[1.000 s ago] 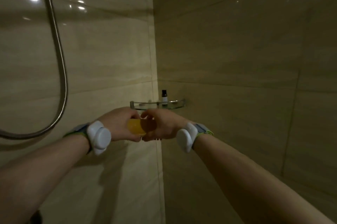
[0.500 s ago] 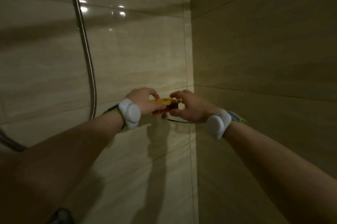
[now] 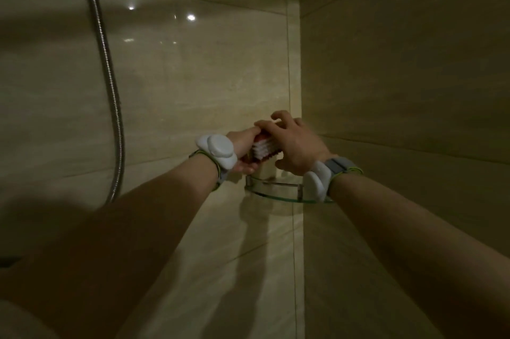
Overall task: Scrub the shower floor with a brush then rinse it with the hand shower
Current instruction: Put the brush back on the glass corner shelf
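The shower hose (image 3: pixel 110 95) hangs untouched down the left wall, so this looks like the fetching step, scrubbing not yet begun. The left hand (image 3: pixel 244 149) curls round the brush (image 3: pixel 265 149), white bristles showing, just above the glass corner shelf (image 3: pixel 278 191). The right hand (image 3: pixel 296 142) lays loosely spread fingers (image 3: pixel 278 117) over the brush's top; next, probably, one hand must take it down to the floor.

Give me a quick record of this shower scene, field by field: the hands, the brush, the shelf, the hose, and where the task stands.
left hand: grips the brush from below
right hand: fingers spread over the brush top, loosely
brush: white bristles showing, held above the shelf
corner shelf: glass with a metal rail, in the wall corner
shower hose: metal, hangs down the left wall
task stage: brush in hand, floor not in view, scrubbing not begun
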